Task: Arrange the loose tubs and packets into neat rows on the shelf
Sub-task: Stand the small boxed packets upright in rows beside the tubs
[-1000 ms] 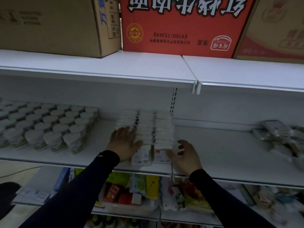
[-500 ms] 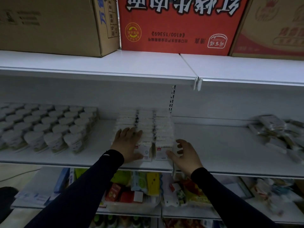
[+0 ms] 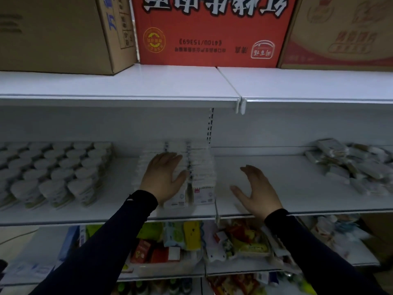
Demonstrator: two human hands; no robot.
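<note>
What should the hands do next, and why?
Probably reach the right hand to the loose packets heaped at the shelf's right end. It is open and empty, while the left hand rests on the tidy white packs.

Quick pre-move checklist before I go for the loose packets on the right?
1. Left hand flat on the packet rows: ok.
2. Right hand open, no grip on anything: ok.
3. Packet rows squared at the shelf front: ok.
4. Bare shelf between rows and loose packets: ok.
5. Loose packets lined up: not ok, jumbled heap.
6. Tubs in rows: ok.
</note>
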